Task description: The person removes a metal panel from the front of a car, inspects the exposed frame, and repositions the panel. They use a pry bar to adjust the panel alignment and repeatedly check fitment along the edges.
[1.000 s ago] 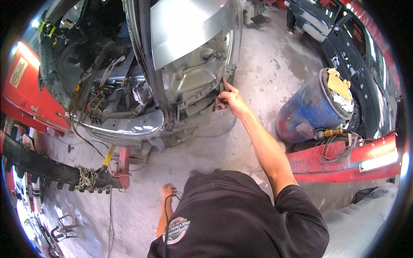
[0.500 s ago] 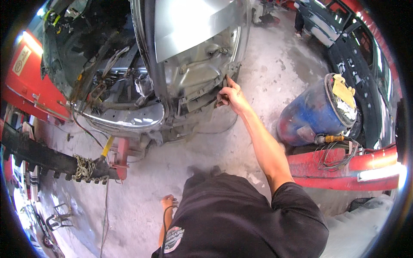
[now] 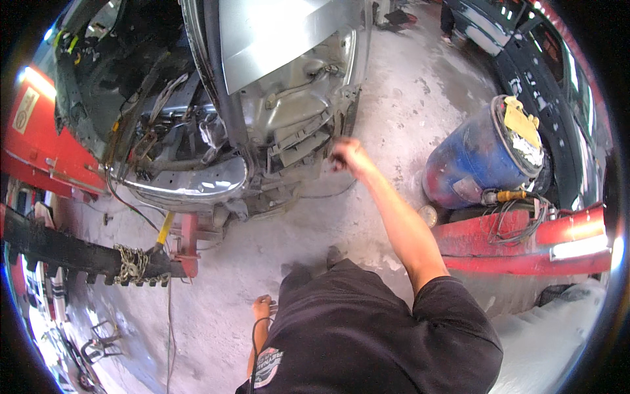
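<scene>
A stripped silver car body (image 3: 292, 105) stands in front of me, its bare metal panels and openings showing. My right hand (image 3: 349, 156) is stretched forward beside the lower corner of this body, near a slotted vent-like part (image 3: 298, 146). It looks apart from the metal. Its fingers bend downward and are smeared by motion, so whether they hold anything is hidden. Low beside my dark shirt (image 3: 367, 322) hangs my left hand (image 3: 264, 307), fingers loosely extended and nothing visible in them. A dark cable (image 3: 254, 338) runs past that wrist.
To the right stands a blue drum (image 3: 462, 157) with yellow gloves (image 3: 522, 123) on top, behind a red beam (image 3: 472, 241) with coiled cable (image 3: 508, 226). A black toothed beam (image 3: 79, 246) with a chain (image 3: 133, 264) lies left. Another person's leg (image 3: 447, 23) shows far off.
My right hand has drawn back from the car body, where its index finger was pointing at the edge. The view has shifted slightly; my left hand still hangs low.
</scene>
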The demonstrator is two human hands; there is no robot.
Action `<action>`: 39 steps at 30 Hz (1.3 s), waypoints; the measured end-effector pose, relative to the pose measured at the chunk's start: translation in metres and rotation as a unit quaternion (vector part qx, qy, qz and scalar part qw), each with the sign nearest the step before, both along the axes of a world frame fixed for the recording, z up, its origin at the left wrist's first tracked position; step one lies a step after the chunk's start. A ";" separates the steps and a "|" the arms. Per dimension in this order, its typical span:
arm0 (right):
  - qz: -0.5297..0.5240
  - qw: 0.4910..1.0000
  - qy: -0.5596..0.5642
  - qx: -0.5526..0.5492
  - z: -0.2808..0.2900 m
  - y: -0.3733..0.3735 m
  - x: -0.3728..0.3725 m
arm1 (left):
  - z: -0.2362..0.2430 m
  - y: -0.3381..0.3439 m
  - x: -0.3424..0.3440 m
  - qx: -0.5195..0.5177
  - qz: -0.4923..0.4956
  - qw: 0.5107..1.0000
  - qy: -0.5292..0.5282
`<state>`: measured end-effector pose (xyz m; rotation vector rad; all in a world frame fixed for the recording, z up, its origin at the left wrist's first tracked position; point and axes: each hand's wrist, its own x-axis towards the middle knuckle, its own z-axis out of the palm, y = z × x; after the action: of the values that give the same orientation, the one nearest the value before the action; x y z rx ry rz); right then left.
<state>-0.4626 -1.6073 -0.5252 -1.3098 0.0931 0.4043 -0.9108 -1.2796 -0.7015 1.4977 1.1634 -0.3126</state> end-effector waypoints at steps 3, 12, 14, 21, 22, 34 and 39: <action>0.042 0.993 0.031 -0.104 -0.103 0.001 -0.062 | 0.014 0.010 0.006 0.018 -0.017 1.000 -0.006; 0.126 0.922 -0.039 -0.365 -0.284 0.028 -0.209 | -0.064 0.156 -0.084 0.195 -0.211 0.955 -0.081; 0.051 0.921 -0.109 -0.372 -0.319 0.017 -0.207 | -0.052 0.171 -0.075 0.090 -0.065 0.993 -0.048; 0.220 0.791 -0.244 -0.517 -0.271 0.095 -0.180 | -0.001 0.242 -0.138 0.032 0.009 0.999 0.029; 0.218 0.772 -0.261 -0.537 -0.306 0.087 -0.188 | 0.002 0.245 -0.129 0.022 -0.011 0.999 0.028; 0.652 0.681 -0.094 -0.320 -0.203 0.388 -0.276 | -0.048 0.289 -0.209 -0.015 0.270 0.956 -0.117; 0.772 0.561 -0.119 -0.275 -0.172 0.536 -0.329 | -0.031 0.278 -0.300 0.041 0.389 0.919 -0.043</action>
<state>-0.7919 -1.0713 -0.6975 -1.7653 -1.4055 1.7959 -1.2108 -1.0020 -0.7324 0.9923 1.6072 0.3480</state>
